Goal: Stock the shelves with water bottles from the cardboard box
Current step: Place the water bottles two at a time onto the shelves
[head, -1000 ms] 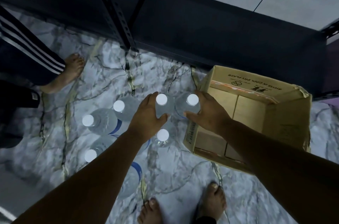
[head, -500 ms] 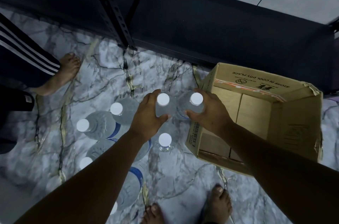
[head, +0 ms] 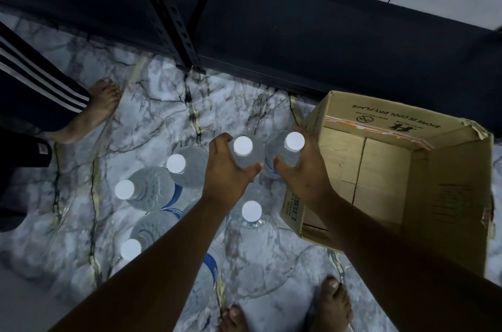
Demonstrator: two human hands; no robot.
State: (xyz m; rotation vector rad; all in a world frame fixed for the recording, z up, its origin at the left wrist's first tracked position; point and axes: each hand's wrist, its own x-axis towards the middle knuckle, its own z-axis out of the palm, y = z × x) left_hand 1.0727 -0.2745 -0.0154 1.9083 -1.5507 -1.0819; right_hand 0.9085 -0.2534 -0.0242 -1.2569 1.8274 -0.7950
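My left hand point(head: 226, 172) grips one bottle point(head: 244, 153), fingers curled around it; my right hand point(head: 304, 171) grips another bottle point(head: 285, 153) beside the cardboard box point(head: 459, 195).

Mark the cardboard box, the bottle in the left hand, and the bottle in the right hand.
cardboard box point(head: 391, 114): head view, on the printed far flap.
bottle in the left hand point(head: 243, 145): head view, on its white cap.
bottle in the right hand point(head: 294, 141): head view, on its white cap.
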